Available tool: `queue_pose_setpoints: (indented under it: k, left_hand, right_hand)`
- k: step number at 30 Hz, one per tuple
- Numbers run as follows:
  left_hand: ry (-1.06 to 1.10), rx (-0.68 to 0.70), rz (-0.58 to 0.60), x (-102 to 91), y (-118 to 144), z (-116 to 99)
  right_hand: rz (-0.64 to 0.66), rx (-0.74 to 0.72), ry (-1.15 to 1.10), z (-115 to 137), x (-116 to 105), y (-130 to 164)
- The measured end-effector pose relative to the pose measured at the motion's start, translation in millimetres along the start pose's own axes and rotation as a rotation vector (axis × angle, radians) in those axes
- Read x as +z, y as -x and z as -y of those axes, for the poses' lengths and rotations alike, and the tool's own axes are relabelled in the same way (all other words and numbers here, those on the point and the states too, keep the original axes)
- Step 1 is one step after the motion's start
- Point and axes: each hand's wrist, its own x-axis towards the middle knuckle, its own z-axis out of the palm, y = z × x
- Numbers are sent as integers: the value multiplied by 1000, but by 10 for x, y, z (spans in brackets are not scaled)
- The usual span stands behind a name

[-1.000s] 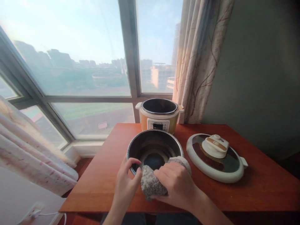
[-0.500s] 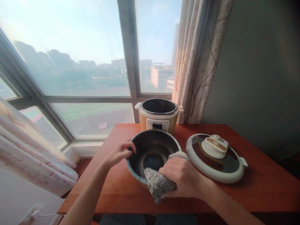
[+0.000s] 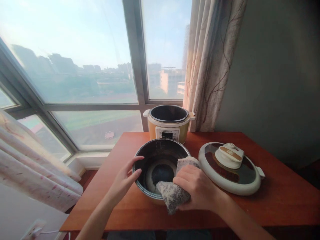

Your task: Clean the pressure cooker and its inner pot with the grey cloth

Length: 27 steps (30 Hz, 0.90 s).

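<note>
Lower centre of frame: black pot on the surface. Right hand, fingers clamped on grey cloth, lower right of pot; left hand, fingers apart, pot's left side. Wiping, likely; next move calls for steadying.

The cloth is speckled grey; the pot black inside with a paler ring. The cooker is gold and white, the lid white-rimmed around dark glass. The table is red-brown, the right curtain pale with branches.
</note>
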Motion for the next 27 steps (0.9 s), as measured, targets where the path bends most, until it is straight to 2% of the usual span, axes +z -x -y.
queue_pose_setpoints:
  k: [5, 9, 13, 19, 23, 27]
  left_hand:
    - [-135, 45, -195, 301, 354, 1]
    - [-215, 71, -191, 474, 484, -123]
    - [-155, 81, -175, 530, 446, -165]
    - [30, 55, -73, 400, 267, -131]
    - [30, 78, -7, 320, 158, -153]
    - [32, 96, 48, 253, 42, -163]
  right_hand:
    - [-70, 148, 26, 297, 71, -31]
    - [-120, 309, 58, 607, 141, -101]
    - [-197, 384, 128, 836, 254, -177]
    - [-277, 314, 216, 912, 347, -218]
    - [-248, 227, 232, 878, 301, -207]
    - [-160, 129, 214, 737, 222, -125]
